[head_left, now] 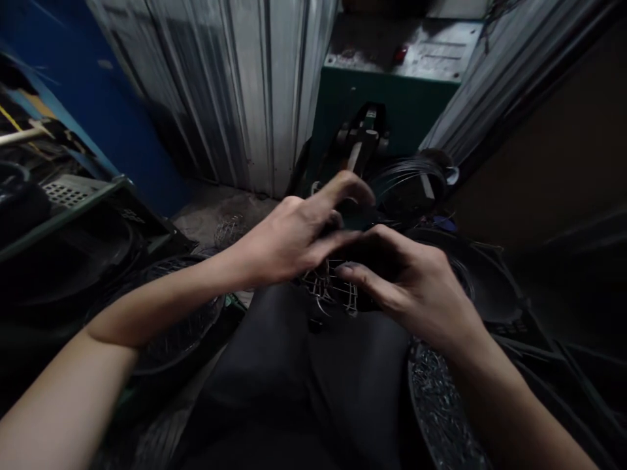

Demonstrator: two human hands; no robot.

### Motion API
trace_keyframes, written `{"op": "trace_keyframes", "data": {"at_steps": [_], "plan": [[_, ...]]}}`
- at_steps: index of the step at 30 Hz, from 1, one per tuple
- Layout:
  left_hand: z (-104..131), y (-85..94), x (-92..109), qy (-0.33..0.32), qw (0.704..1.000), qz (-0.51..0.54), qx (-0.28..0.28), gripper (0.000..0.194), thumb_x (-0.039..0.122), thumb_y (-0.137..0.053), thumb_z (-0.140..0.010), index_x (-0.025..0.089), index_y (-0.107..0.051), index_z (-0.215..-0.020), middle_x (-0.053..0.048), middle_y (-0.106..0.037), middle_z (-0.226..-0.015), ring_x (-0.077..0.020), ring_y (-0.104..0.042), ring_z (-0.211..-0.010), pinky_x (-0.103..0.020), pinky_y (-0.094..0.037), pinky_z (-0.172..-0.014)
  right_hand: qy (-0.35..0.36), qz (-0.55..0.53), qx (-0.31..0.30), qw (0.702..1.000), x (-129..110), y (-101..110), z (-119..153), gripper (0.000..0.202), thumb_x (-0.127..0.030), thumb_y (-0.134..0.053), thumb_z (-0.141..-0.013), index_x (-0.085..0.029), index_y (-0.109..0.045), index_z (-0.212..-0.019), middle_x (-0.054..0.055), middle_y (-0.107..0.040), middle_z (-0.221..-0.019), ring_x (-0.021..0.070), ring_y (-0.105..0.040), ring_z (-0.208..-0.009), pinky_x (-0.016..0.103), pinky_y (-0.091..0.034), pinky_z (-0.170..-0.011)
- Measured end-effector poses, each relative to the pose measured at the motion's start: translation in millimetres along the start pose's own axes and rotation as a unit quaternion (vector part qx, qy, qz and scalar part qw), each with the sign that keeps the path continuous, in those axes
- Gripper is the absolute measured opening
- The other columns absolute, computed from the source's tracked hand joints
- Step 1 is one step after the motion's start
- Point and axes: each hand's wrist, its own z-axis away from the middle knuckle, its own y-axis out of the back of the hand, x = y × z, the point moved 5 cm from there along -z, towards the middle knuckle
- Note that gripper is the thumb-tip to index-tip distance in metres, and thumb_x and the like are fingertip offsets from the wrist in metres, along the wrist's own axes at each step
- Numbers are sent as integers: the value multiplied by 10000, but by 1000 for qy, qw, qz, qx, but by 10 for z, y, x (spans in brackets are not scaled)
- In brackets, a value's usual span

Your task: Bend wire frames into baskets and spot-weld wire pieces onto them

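A small wire mesh cage is above my lap, its lower edge showing beneath my hands. My right hand curls around its right side, thumb across the near wires; the other fingertips are in shadow. My left hand reaches over the top of the cage, slightly smeared by motion. Its thumb points toward my right fingers and its forefinger arches forward, with a gap between them and nothing visible in it. The upper part of the cage is hidden behind my hands.
A green machine with a red button stands ahead, a wire coil beside it. At lower right is a tub of small metal pieces. A round container of wire parts and a green crate are at left.
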Motion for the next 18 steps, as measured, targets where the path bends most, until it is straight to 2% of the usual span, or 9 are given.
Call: {"op": "trace_keyframes", "data": {"at_steps": [3, 7, 9, 11, 13, 15, 18], "plan": [[54, -175, 104, 15, 996, -5, -87, 302, 281, -524, -900, 256, -463, -1194, 33, -608, -759, -127, -617, -624, -240, -503, -604, 6, 53, 22, 998, 105, 60, 109, 194, -433, -639, -786, -240, -615, -777, 13, -601, -639, 164, -556, -553, 263, -440, -516], [361, -504, 123, -20, 979, -25, -200, 549, 365, -497, -915, 248, -244, -1389, -28, -670, -920, -171, -656, -782, -255, -499, -684, 33, 52, -23, 998, 243, -30, 409, 116, -325, -619, -798, -240, -590, -873, 22, -649, -713, 173, -603, -588, 260, -456, -507], [518, -656, 107, -46, 973, -39, -225, 664, 403, -508, -904, 222, -149, -1432, -64, -671, -991, -202, -654, -869, -283, -500, -739, 56, 49, -25, 997, 259, -84, 576, 76, -284, -589, -820, -243, -592, -884, 21, -660, -723, 173, -617, -607, 265, -481, -536], [590, -757, 86, -52, 968, -64, -238, 750, 458, -508, -889, 199, -89, -1455, -85, -676, -972, -231, -658, -864, -314, -506, -738, 79, 62, -15, 995, 238, -89, 684, 62, -233, -549, -840, -249, -606, -859, 25, -668, -735, 179, -626, -647, 276, -495, -575], [532, -779, 80, -39, 967, -78, -240, 808, 494, -520, -872, 198, -58, -1465, -88, -681, -936, -243, -666, -831, -330, -518, -712, 89, 67, -18, 994, 208, -31, 679, 104, -205, -533, -839, -254, -624, -849, 35, -681, -787, 191, -639, -724, 289, -506, -614], [337, -712, 96, -16, 973, -59, -224, 803, 498, -537, -862, 227, -81, -1465, -84, -681, -967, -232, -673, -838, -321, -535, -694, 72, 51, -28, 996, 205, 100, 537, 119, -208, -545, -820, -259, -641, -867, 34, -688, -817, 197, -645, -762, 300, -515, -639], [-101, -487, 141, 3, 988, 14, -152, 616, 464, -519, -877, 313, -254, -1413, -38, -618, -1175, -183, -654, -948, -250, -543, -699, 23, 25, -32, 999, 252, 339, 132, 113, -228, -568, -778, -245, -672, -817, 17, -686, -768, 183, -641, -719, 304, -508, -636]]}}
